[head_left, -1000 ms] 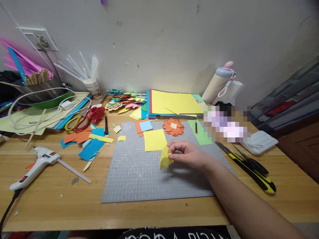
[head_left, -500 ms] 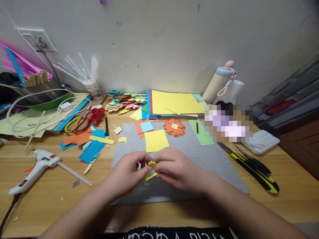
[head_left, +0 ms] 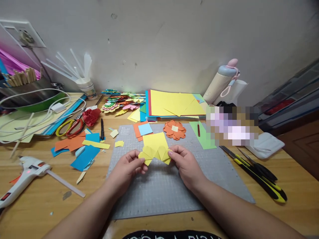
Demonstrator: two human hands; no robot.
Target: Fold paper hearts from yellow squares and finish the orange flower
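Note:
My left hand [head_left: 128,167] pinches the left side of a creased, cut yellow paper piece [head_left: 148,155] between thumb and fingers. The fingers of my right hand [head_left: 186,166] are closed on its right side. Spread between my hands, the piece has pointed lower corners and a gap at the lower middle. Behind it a square yellow sheet [head_left: 156,140] lies on the grey cutting mat [head_left: 159,189], partly covered from view. An orange paper flower [head_left: 174,130] with a pale centre lies beyond, beside a blue square [head_left: 145,129] on orange paper.
A glue gun [head_left: 27,177], scissors [head_left: 72,127] and blue paper scraps [head_left: 86,158] lie on the left. To the right are a utility knife [head_left: 259,179] and dark-handled scissors [head_left: 261,169]. A paper stack [head_left: 171,101] and a bottle [head_left: 221,81] are by the wall.
The small folded yellow paper has been opened out wide between my hands. My hands have moved apart, and the view has shifted slightly.

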